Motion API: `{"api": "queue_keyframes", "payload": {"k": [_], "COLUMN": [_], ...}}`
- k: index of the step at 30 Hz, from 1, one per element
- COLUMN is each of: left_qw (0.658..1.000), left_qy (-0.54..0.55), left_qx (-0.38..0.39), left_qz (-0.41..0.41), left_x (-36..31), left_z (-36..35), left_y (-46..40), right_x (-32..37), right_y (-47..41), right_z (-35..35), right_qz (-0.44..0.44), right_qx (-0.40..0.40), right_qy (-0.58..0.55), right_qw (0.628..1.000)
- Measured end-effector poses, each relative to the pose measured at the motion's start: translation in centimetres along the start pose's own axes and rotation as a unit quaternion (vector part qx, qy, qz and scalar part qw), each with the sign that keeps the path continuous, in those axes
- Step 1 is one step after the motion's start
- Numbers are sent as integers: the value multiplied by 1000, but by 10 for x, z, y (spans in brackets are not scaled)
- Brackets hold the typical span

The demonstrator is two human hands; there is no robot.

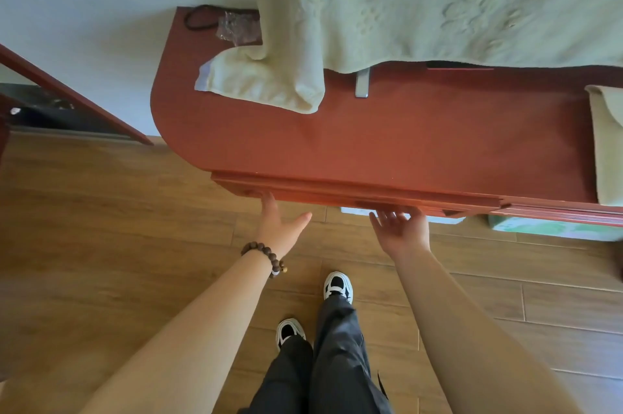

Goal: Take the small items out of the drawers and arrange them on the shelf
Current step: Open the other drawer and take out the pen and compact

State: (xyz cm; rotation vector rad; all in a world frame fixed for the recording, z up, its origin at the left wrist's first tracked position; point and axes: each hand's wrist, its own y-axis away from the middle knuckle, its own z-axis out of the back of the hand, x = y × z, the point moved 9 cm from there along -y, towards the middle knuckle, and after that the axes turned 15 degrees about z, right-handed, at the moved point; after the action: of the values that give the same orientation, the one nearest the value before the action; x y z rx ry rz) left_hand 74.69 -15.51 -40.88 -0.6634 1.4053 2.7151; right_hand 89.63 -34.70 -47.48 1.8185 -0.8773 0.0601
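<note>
A red-brown cabinet top (pixel 387 137) stretches across the middle of the view, with a drawer front (pixel 337 192) along its near edge. My left hand (pixel 278 226), a bead bracelet on its wrist, reaches up under the drawer's left part, fingertips touching the underside, thumb spread. My right hand (pixel 403 228) is at the drawer's lower edge further right, fingers apart and partly hidden beneath it. Neither hand holds anything. The drawer's inside is hidden.
A pale green blanket (pixel 404 9) drapes over the cabinet's back, with a folded corner on top. A black cord (pixel 199 19) and a clear plastic packet (pixel 237 27) lie at the back left. A green-white box (pixel 553 228) sits on the wooden floor.
</note>
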Motion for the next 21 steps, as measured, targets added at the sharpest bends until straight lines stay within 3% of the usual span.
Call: {"api": "queue_keyframes", "payload": {"k": [21], "left_qw": [995], "left_qy": [-62], "left_qx": [85], "left_qz": [1], "left_x": [148], "left_z": [-23], "left_y": [88], "right_x": [-48], "right_y": [97], "right_z": [124], "right_qz": [40], "right_qx": [-37], "right_qy": [-16], "right_qw": [998]}}
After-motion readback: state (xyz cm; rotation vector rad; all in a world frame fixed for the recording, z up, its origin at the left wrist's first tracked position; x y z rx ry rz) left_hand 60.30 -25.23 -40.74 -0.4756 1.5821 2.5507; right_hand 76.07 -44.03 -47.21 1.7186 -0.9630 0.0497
